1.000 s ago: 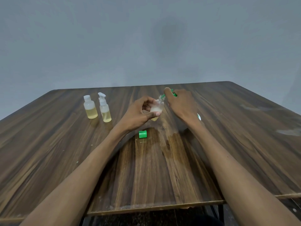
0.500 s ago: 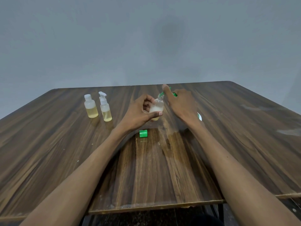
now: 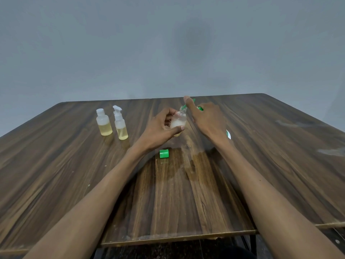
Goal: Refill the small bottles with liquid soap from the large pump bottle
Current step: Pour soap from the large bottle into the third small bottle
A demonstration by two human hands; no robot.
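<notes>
At frame centre the left hand (image 3: 160,128) grips a small clear bottle (image 3: 178,122). The right hand (image 3: 207,116) rests on the green pump (image 3: 200,108), fingers extended. No label is readable.

small bottles (image 3: 104,122): 3 (one held) | green cap (image 3: 164,153): 1 | hands (image 3: 158,128): 2

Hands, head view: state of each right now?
Left hand: grips the small bottle.
Right hand: rests on the green pump head, mostly hidden; grip cannot be told.
</notes>
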